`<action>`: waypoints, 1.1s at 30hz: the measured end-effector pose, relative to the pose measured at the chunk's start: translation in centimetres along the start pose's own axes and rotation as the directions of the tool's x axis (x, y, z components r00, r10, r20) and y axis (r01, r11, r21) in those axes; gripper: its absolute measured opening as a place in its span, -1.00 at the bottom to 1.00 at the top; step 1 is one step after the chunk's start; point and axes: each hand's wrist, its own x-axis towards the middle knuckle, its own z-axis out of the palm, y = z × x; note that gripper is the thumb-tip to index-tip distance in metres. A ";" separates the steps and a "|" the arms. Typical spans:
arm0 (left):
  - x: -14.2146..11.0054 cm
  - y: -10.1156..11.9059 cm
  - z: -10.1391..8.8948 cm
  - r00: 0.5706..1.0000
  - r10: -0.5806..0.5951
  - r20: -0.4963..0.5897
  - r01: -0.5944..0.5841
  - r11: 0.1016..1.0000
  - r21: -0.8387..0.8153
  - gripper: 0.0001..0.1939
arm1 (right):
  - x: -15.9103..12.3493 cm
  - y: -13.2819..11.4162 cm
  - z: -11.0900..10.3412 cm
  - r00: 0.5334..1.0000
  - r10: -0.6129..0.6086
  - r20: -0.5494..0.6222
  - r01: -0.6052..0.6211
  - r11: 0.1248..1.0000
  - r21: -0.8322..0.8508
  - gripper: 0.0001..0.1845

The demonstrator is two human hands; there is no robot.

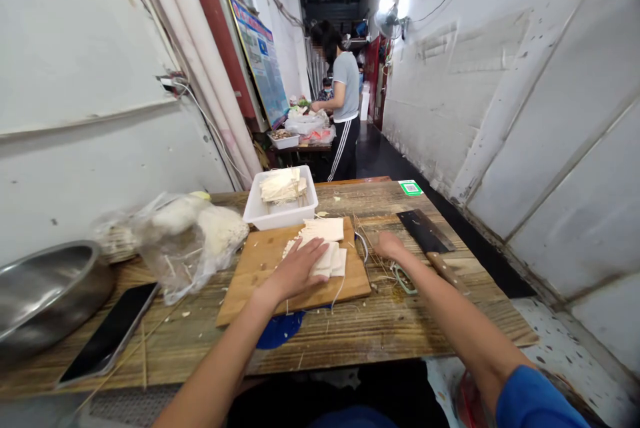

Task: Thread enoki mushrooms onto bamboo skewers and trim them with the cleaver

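Observation:
My left hand [296,269] lies flat, fingers spread, on pale tofu sheets [327,241] stacked on a wooden cutting board [255,268]. My right hand [389,246] reaches into a loose bundle of thin bamboo skewers [371,241] on the wooden table [390,328], right of the board; whether it grips any skewer is hidden by the back of the hand. A cleaver [424,231] with a wooden handle lies just right of that hand. A white plastic tub [283,211] holding skewered tofu stands behind the board.
A clear plastic bag [185,241] of pale food lies left of the board, a steel bowl [47,288] and a dark phone [110,335] further left. Another person in a grey shirt [345,88] works at a far table down the narrow corridor. Walls close on both sides.

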 end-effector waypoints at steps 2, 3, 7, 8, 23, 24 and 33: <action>1.4 -0.1 -0.3 0.997 0.009 0.078 -0.008 1.000 -0.008 -0.18 | -0.5 0.7 -0.4 0.999 0.030 0.013 -0.031 0.991 0.131 -0.74; 1.9 -0.2 -0.5 0.992 0.014 0.124 -0.012 1.000 -0.015 -0.15 | -0.8 1.0 -0.5 0.999 0.043 0.017 -0.045 0.977 0.207 -0.75; 3.1 -1.0 -1.6 0.966 0.037 0.256 -0.023 0.998 -0.057 -0.22 | -3.0 2.2 0.0 0.999 0.032 -0.029 -0.011 0.847 0.531 -0.86; 3.2 -1.3 -1.9 0.963 0.048 0.265 -0.031 0.997 -0.066 -0.25 | -3.6 2.3 0.3 0.999 0.019 -0.037 0.007 0.796 0.606 -0.88; 3.9 0.5 -2.1 0.966 0.019 0.259 -0.037 0.997 0.063 -0.19 | -7.6 2.5 4.5 0.991 -0.132 0.023 0.009 0.237 0.971 -0.84; 4.0 0.6 -1.9 0.970 0.009 0.241 -0.024 0.998 0.060 -0.22 | -7.7 2.6 4.6 0.991 -0.132 0.029 0.001 0.225 0.974 -0.84; 4.5 0.9 -1.7 0.990 -0.114 0.080 0.112 0.993 0.030 -0.24 | -7.2 2.8 5.4 0.988 -0.130 0.087 -0.069 0.138 0.988 -0.70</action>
